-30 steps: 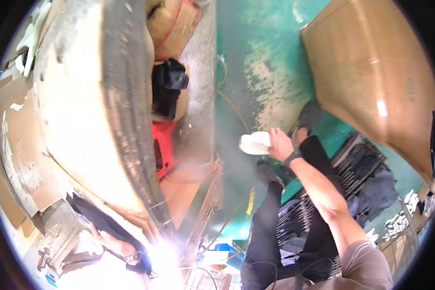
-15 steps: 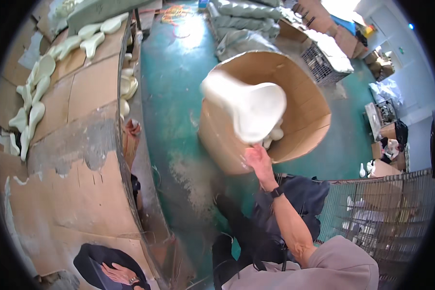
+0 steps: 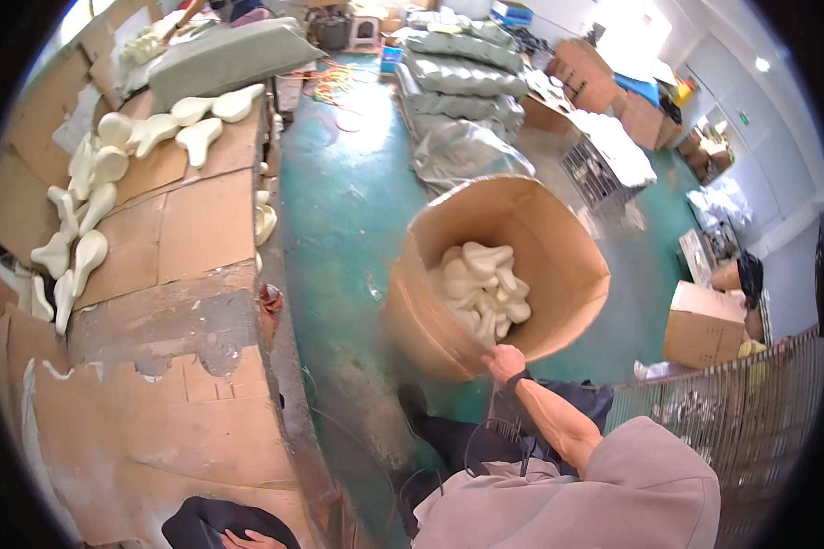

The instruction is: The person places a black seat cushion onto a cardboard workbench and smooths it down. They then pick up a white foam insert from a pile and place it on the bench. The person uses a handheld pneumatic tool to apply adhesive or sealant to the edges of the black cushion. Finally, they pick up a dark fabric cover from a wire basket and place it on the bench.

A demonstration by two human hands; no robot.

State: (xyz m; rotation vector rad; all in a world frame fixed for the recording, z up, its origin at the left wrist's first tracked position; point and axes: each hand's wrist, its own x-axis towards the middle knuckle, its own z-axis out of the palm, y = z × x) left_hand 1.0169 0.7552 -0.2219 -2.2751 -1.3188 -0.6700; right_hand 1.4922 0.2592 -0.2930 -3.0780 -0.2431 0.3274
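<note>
My right hand (image 3: 505,364), with a dark band on its wrist, is closed at the near rim of a large round-cornered cardboard box (image 3: 577,265). Inside lies a heap of cream bicycle saddle foams (image 3: 487,291), piled toward the box's left side. At the bottom left my left hand (image 3: 252,541) rests on a black rounded piece (image 3: 215,522) at the worktable's edge. Its visible fingers are stretched out, and the frame's edge cuts off the rest.
A cardboard-covered worktable (image 3: 201,224) runs along the left, bearing a row of saddle foams (image 3: 96,206). Stacked grey-green sacks (image 3: 462,82) stand beyond the box. A plastic crate (image 3: 595,169) is at the far right, and a wire rack (image 3: 705,412) at the near right.
The saddle foam that my right hand held over the box has left that hand, which now closes on the rim. The view has shifted, showing more of the room's far end.
</note>
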